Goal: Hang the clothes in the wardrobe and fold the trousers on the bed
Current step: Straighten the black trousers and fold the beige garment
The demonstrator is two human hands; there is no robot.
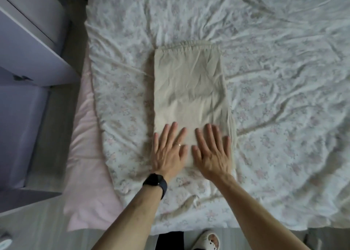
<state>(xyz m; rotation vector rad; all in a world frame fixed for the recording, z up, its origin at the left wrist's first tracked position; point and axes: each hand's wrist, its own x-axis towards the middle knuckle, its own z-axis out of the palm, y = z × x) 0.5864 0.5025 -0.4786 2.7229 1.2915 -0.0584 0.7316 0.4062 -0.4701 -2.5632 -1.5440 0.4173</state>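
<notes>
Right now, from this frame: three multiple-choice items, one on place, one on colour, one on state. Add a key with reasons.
1. Where do the trousers lie?
A) on the floor
B) on the floral bedsheet
C) in a drawer

2. What colour are the trousers?
A) black
B) red
C) beige

3. How are the left hand and right hand placed?
A) flat, fingers straight, pressing the trousers
B) gripping a hanger
C) raised clear of the bed

Key:
1 B: they lie folded in a rectangle on the sheet.
2 C: the cloth is pale beige against the white floral print.
3 A: both palms lie flat on the near end, fingers spread.
</notes>
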